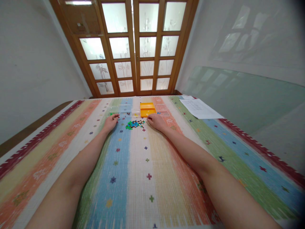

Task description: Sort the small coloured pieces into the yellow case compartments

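A small heap of tiny coloured pieces, mostly green, blue and black, lies on the striped cloth. My left hand rests left of the heap, fingers curled towards a clear tray; what they pinch is too small to see. My right hand lies right of the heap, fingertips drawn together at its edge. An orange tray sits just beyond the heap.
Several clear shallow trays flank the orange one at the far end of the table. A printed sheet of paper lies at the far right. Wooden glazed doors stand behind the table; walls close both sides.
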{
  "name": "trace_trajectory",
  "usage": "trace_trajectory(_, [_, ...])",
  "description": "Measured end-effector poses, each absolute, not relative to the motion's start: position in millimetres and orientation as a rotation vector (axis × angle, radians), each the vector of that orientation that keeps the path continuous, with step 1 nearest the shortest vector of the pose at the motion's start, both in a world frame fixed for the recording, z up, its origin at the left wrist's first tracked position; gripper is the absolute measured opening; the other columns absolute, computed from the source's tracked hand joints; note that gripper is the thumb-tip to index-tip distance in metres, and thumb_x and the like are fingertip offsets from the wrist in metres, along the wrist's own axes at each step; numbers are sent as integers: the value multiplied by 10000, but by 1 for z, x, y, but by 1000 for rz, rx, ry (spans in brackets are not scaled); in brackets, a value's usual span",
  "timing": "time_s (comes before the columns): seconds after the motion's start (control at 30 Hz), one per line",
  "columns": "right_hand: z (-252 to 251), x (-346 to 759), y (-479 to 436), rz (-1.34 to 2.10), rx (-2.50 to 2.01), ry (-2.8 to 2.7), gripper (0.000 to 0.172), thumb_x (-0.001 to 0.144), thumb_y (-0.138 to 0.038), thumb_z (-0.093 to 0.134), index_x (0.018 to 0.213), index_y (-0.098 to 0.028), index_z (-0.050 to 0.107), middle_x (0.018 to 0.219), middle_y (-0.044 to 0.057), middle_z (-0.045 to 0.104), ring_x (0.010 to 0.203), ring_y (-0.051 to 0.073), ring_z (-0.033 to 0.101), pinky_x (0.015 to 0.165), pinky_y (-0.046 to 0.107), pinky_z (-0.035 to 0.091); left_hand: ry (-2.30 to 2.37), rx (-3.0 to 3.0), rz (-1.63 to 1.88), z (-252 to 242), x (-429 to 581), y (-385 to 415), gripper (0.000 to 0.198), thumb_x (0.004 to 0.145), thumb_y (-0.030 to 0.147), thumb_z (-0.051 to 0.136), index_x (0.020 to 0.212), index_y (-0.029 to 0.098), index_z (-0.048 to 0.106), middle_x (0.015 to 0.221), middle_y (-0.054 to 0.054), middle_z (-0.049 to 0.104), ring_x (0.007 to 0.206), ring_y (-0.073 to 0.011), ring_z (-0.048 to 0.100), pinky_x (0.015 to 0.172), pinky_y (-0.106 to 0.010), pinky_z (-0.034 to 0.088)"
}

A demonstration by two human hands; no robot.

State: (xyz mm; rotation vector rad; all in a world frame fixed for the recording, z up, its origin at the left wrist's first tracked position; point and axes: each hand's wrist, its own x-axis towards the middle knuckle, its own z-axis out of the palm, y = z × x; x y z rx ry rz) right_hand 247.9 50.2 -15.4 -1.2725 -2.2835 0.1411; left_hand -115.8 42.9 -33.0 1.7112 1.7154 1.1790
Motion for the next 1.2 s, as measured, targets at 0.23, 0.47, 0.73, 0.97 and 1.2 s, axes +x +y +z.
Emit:
trace_trajectory(0.23, [-16, 253, 56, 410, -1246, -1943, 127, 955, -185, 603, 979, -196, 727, 950, 49, 772, 844, 195, 672, 791, 287, 480, 1688, 1877, 1090, -37, -113, 43, 403, 920, 325, 532, 1224, 191, 759, 1100, -74, 789, 857, -223, 707, 888, -381, 587])
trace_trajectory(0.47, [-25, 259, 71, 426, -1211, -1781, 195, 917, -161, 573, 1006, -189, 744, 1039, 82, 782, 946, 216, 700, 940, 367, 554, 1657, 2030, 987, -35, -105, 39, 352, 944, 346, 519, 1144, 236, 787, 1092, -39, 805, 993, -237, 729, 973, -377, 562])
trace_trajectory(0.73, [-29, 262, 75, 400, -1203, -1795, 493, 945, -169, 542, 1422, -212, 656, 1453, 123, 668, 1286, 253, 641, 1126, 438, 513, 1639, 2093, 944, -32, -98, 34, 337, 948, 317, 522, 1125, 241, 798, 1045, -44, 805, 1014, -254, 729, 996, -394, 546])
trace_trajectory(0.97, [-21, 264, 68, 356, -1289, -1983, 305, 986, -184, 529, 1157, -181, 782, 1206, 115, 779, 1098, 252, 699, 1004, 380, 531, 1629, 2183, 977, -21, -82, 23, 293, 942, 293, 544, 1067, 279, 809, 1137, -51, 795, 1111, -289, 696, 1078, -441, 511])
trace_trajectory(1.2, [-22, 260, 61, 265, -1282, -2269, 228, 1017, -237, 571, 1047, -187, 791, 1079, 87, 802, 956, 221, 698, 838, 281, 477, 1431, 2512, 791, -11, -56, 9, 310, 986, 296, 533, 1128, 255, 806, 1184, -90, 759, 1196, -294, 638, 1136, -480, 471])
